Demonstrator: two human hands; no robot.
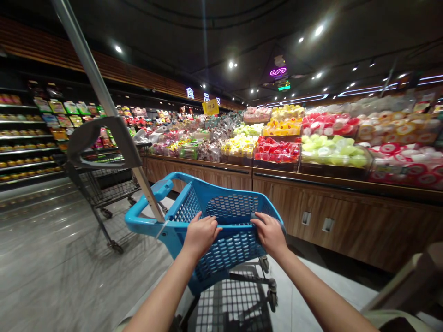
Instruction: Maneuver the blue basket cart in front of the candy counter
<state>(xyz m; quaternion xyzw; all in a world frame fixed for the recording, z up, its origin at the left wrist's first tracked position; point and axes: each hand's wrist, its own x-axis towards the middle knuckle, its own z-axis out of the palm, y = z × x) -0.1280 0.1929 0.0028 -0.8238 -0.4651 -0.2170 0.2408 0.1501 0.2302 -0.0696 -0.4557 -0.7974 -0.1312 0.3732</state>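
Note:
A blue plastic shopping cart with perforated walls stands side-on in front of me. On its near rim, towards the handle end, my left hand is closed, fingers curled over the edge. My right hand grips the same rim further right, near the cart's front end, with its fingertips over the inside. A grey pole with a dark bracket rises from the handle end of the cart. Only part of the basket's inside shows between my hands.
Behind the cart runs a wooden display counter with bins of red jelly cups, green jelly cups and wrapped sweets. A dark wire cart stands at left. Stocked shelves line the far left. A yellow price sign hangs above the counter.

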